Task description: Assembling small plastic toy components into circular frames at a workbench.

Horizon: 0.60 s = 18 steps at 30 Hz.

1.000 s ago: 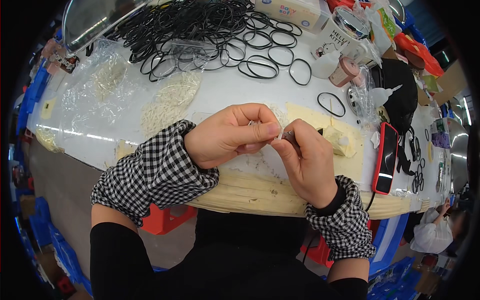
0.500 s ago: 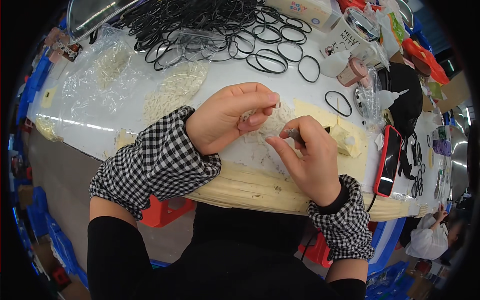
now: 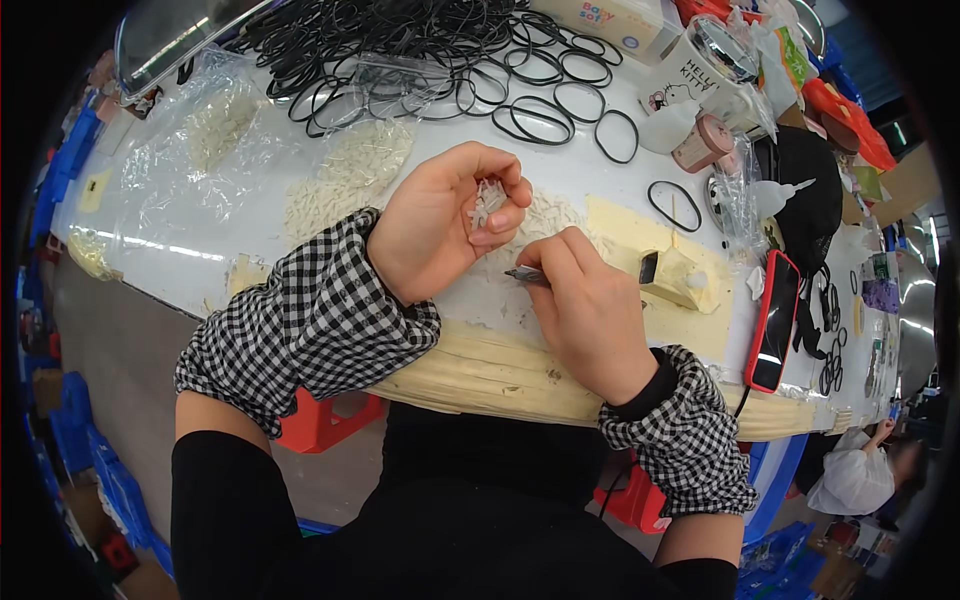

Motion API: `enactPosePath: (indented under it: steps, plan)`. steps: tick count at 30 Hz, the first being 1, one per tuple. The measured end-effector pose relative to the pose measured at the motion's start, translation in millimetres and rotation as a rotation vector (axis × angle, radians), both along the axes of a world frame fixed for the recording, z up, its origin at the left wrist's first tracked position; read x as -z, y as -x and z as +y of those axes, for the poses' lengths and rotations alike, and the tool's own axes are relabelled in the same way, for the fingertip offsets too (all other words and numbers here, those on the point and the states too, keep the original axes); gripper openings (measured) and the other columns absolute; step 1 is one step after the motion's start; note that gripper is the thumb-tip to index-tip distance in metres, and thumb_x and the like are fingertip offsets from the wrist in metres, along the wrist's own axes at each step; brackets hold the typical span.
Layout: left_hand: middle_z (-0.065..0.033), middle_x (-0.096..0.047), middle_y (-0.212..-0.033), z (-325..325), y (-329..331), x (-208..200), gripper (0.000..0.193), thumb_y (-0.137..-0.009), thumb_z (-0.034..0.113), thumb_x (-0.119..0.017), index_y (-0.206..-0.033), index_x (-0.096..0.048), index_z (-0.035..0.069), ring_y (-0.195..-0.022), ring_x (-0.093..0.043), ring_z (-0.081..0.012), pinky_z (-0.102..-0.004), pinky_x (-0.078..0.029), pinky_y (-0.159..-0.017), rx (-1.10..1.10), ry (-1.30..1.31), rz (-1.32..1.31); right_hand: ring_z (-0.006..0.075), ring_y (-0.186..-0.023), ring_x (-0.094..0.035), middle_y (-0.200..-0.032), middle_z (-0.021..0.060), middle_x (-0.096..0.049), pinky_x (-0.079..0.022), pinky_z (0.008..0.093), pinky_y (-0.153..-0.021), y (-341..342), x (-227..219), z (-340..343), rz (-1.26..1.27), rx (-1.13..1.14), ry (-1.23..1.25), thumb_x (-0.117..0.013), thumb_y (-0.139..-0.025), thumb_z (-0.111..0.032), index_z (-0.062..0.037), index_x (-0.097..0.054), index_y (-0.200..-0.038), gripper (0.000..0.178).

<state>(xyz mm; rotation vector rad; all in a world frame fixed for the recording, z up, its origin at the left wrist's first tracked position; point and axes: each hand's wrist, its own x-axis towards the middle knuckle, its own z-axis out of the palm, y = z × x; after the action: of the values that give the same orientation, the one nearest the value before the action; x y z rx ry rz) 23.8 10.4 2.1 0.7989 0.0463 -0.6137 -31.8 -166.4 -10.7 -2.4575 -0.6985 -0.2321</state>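
Cupped palm up over the table's front part, my left hand (image 3: 425,225) has its fingers curled round a small heap of white pieces (image 3: 488,205). Just to its right and lower, my right hand (image 3: 595,325) pinches a small grey pointed tool (image 3: 525,274), its tip aimed left; most of it is hidden by the fingers. More of the small white pieces (image 3: 555,212) lie loose on the white tabletop behind the hands. Right of them, a yellow lump (image 3: 690,282) with a dark face and a thin upright stick sits on a pale yellow sheet (image 3: 620,220).
Black rubber loops (image 3: 400,50) are heaped at the back. Clear bags (image 3: 222,130) and more white pieces (image 3: 340,185) lie at left. A red-cased phone (image 3: 775,320), a white cup (image 3: 690,75) and a pink jar (image 3: 703,145) stand right. Wooden edging (image 3: 500,375) borders the front.
My left hand has turned and its fingers have curled, so the white pieces in its palm now show. My right hand has moved slightly left and down, with the grey tool's tip showing.
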Motion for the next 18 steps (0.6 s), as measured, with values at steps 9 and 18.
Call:
enactPosePath:
  steps: [9,18]
  plan:
    - [0.0059,-0.05,-0.073,-3,7,-4,0.02,-0.097,0.024,-0.054,-0.092,-0.061,0.006,-0.061,-0.036,-0.0031,-0.0183,-0.031,-0.057,0.256,-0.234,-0.125,0.0262,-0.067,-0.059,-0.08,0.0103,-0.058,-0.048,0.0312,-0.055,-3,-19,-6,-0.216,0.094,-0.349,-0.065,-0.07,0.011,-0.0007,-0.054,-0.088,0.024]
    - [0.0057,-0.051,-0.072,-4,8,2,0.021,-0.095,0.024,-0.058,-0.093,-0.062,0.003,-0.06,-0.037,-0.0033,-0.0181,-0.032,-0.055,0.321,-0.073,-0.147,0.0188,-0.061,-0.057,-0.078,0.0091,-0.06,-0.047,0.0259,-0.05,-3,-21,-7,-0.276,0.024,-0.361,-0.071,-0.076,0.004,-0.0006,-0.059,-0.089,0.019]
